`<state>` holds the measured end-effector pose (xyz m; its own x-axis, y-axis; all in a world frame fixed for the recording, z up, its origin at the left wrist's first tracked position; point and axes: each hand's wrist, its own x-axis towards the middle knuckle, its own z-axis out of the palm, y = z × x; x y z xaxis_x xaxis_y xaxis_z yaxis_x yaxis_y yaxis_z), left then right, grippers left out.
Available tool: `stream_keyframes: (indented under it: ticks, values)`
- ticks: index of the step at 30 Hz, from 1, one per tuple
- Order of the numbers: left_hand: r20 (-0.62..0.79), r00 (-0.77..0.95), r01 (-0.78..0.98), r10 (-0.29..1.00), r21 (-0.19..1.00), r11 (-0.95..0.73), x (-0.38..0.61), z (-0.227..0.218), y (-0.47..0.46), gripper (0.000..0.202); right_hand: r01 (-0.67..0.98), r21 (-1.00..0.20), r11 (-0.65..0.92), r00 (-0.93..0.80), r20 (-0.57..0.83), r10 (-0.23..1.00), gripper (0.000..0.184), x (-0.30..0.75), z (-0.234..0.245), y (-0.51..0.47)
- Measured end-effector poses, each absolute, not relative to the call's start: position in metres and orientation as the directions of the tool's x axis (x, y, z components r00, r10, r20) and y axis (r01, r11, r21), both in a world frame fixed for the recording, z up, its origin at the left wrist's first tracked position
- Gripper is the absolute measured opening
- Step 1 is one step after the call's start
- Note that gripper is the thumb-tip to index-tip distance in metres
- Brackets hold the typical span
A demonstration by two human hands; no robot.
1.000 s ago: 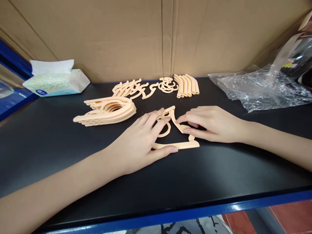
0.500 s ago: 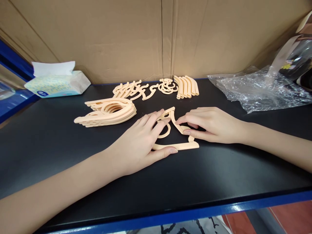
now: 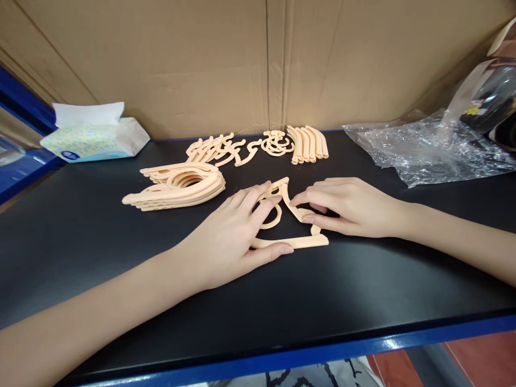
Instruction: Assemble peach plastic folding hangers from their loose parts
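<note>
A peach plastic hanger (image 3: 300, 242) lies flat on the black tabletop (image 3: 121, 252), partly assembled into a triangle. My left hand (image 3: 236, 236) rests on its left side, fingers laid over the hook ring and thumb pressed along the bottom bar. My right hand (image 3: 350, 207) pinches the right slanted arm between thumb and fingertips. Behind them sit a stack of curved hanger shoulders (image 3: 177, 185), a row of hook pieces (image 3: 220, 149), a small pile of rings (image 3: 277, 143) and a row of straight bars (image 3: 309, 143).
A tissue pack (image 3: 94, 137) sits at the back left. Crumpled clear plastic wrap (image 3: 431, 148) and a dark bag (image 3: 492, 97) lie at the back right. Cardboard (image 3: 242, 59) walls the rear. The table's blue front edge (image 3: 363, 344) runs close below my arms.
</note>
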<state>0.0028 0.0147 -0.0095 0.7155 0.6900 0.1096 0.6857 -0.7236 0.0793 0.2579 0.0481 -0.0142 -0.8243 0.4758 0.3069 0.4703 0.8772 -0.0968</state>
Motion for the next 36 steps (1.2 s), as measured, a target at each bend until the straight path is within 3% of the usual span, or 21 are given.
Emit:
stream_keyframes:
  ticks: [36]
  values:
    - [0.105, 0.718, 0.680, 0.688, 0.109, -0.725, 0.0032, -0.0078, 0.0143, 0.072, 0.460, -0.086, 0.884, -0.831, 0.309, 0.463, 0.028, 0.2571, -0.0132, 0.0481]
